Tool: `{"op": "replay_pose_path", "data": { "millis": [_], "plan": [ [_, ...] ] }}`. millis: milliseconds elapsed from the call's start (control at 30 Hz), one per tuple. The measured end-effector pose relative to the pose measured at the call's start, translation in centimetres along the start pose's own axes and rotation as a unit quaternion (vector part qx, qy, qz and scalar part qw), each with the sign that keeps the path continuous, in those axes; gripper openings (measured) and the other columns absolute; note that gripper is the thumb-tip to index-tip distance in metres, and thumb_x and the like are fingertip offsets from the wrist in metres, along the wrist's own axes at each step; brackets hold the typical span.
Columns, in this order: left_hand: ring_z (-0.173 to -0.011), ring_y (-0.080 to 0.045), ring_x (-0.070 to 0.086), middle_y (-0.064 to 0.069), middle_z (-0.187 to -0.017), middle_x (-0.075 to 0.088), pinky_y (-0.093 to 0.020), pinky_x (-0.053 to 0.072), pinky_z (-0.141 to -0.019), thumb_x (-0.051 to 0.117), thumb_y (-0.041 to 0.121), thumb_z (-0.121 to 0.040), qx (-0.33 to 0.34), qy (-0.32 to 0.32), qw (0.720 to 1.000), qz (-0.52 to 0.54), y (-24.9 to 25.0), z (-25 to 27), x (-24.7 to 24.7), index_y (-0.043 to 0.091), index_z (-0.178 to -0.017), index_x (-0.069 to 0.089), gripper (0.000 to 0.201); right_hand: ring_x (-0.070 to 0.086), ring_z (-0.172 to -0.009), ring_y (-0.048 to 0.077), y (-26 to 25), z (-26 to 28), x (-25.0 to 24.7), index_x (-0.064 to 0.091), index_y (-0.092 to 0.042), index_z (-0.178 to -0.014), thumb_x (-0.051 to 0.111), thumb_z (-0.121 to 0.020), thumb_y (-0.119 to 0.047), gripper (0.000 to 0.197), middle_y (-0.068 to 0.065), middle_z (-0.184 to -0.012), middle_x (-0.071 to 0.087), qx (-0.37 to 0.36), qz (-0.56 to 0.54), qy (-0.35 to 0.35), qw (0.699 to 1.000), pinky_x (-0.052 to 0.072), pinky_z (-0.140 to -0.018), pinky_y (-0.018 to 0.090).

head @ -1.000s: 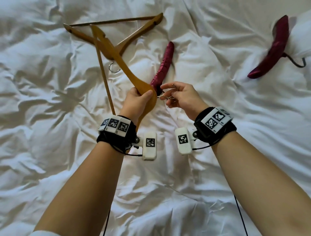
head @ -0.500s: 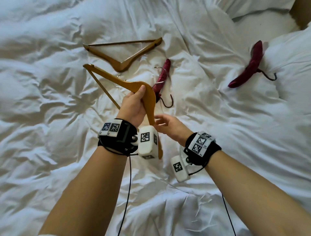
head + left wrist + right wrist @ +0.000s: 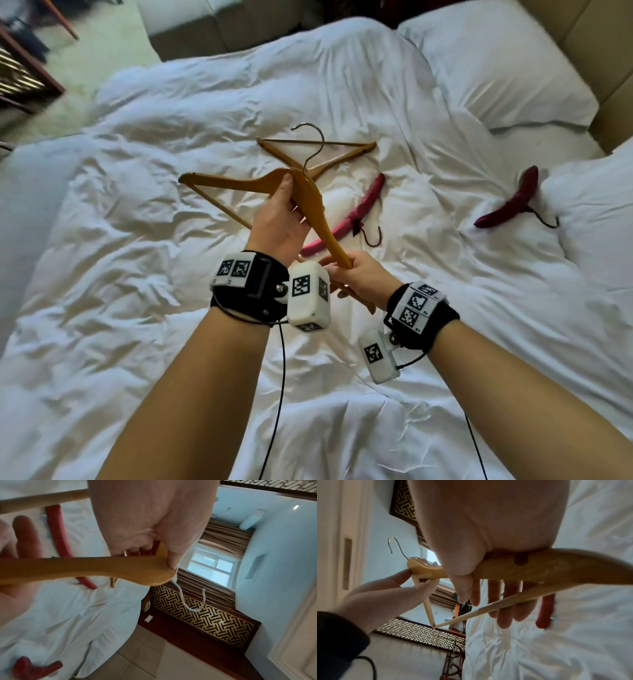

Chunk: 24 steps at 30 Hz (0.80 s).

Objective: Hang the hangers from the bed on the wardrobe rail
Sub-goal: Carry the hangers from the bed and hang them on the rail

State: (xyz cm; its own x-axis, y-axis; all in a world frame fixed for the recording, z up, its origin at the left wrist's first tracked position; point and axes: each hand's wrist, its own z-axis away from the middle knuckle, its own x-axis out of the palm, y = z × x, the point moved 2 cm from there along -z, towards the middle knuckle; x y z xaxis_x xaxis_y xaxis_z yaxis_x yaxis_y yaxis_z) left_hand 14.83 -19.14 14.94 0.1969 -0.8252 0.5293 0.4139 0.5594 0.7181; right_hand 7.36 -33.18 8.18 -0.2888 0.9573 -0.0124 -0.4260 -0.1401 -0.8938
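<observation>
Both hands are clamped on the same wooden hanger (image 3: 308, 205), held up off the bed (image 3: 137, 308). The left hand (image 3: 281, 222) grips it right at the neck, thumb laid along the top near the base of its thin silver wire hook (image 3: 313, 144), which sticks up toward 12 o'clock. The right hand (image 3: 359, 281) has the near shoulder end: thumb over the smooth, glossy honey-coloured arm, fingers stretched underneath past the slim round crossbar (image 3: 488, 610). The hands sit apart from each other along the hanger.

Still lying on the rumpled white duvet:
- a second wooden hanger (image 3: 342, 154), same triangle shape, flat on the covers at about 12 o'clock from the held one
- a pink padded hanger (image 3: 359, 212), satiny fabric, gently curved, with a dark wire hook, at about 3 o'clock from the left hand
- a dark red padded hanger (image 3: 513, 202), same curved shape, well off toward 3 o'clock, tucked beside a fold of bedding

A plump white pillow (image 3: 496, 68) sits at about 1 o'clock against a beige upholstered headboard (image 3: 609, 68). The wardrobe rail isn't visible in any view.
</observation>
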Motion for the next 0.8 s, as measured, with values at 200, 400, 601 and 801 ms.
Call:
{"op": "replay_pose_path", "data": {
  "millis": [200, 400, 601, 801],
  "plan": [
    [-0.087, -0.023, 0.065, -0.005, -0.087, 0.067, -0.038, 0.053, -0.081, 0.05, 0.025, -0.101, 0.058, 0.005, 0.998, -0.037, 3.1, 6.6, -2.8, 0.009, -0.108, 0.06, 0.02, 0.068, -0.073, 0.016, -3.4, 3.3, 4.8, 0.067, -0.008, -0.113, 0.062, -0.096, -0.018, 0.02, 0.017, -0.103, 0.072, -0.021, 0.042, -0.014, 0.999, 0.053, -0.062, 0.028],
    [-0.088, -0.025, 0.064, -0.009, -0.088, 0.065, -0.044, 0.053, -0.086, 0.05, 0.024, -0.101, 0.098, 0.015, 0.992, -0.083, 6.4, 14.7, -7.3, 0.009, -0.106, 0.056, 0.016, 0.069, -0.07, 0.017, -6.5, 7.0, 12.2, 0.065, -0.009, -0.114, 0.06, -0.097, -0.016, 0.019, 0.017, -0.101, 0.072, -0.038, 0.091, -0.058, 0.993, 0.055, -0.064, 0.031],
    [-0.093, -0.028, 0.065, -0.012, -0.09, 0.067, -0.042, 0.057, -0.081, 0.05, 0.01, -0.101, 0.107, 0.031, 0.987, -0.114, 9.0, 23.5, -13.5, 0.009, -0.108, 0.053, 0.008, 0.069, -0.07, 0.021, -9.8, 11.4, 21.8, 0.065, 0.0, -0.108, 0.061, -0.097, -0.019, 0.022, 0.02, -0.101, 0.071, -0.083, 0.135, -0.095, 0.983, 0.052, -0.059, 0.03],
    [-0.089, -0.028, 0.066, -0.012, -0.09, 0.065, -0.049, 0.055, -0.084, 0.046, 0.007, -0.102, 0.176, 0.067, 0.976, -0.105, 13.9, 31.9, -20.0, 0.007, -0.109, 0.05, 0.008, 0.073, -0.08, 0.028, -12.4, 15.3, 30.7, 0.067, -0.008, -0.109, 0.064, -0.093, -0.013, 0.017, 0.018, -0.099, 0.073, -0.126, 0.172, -0.131, 0.968, 0.056, -0.065, 0.034]
  ]
}}
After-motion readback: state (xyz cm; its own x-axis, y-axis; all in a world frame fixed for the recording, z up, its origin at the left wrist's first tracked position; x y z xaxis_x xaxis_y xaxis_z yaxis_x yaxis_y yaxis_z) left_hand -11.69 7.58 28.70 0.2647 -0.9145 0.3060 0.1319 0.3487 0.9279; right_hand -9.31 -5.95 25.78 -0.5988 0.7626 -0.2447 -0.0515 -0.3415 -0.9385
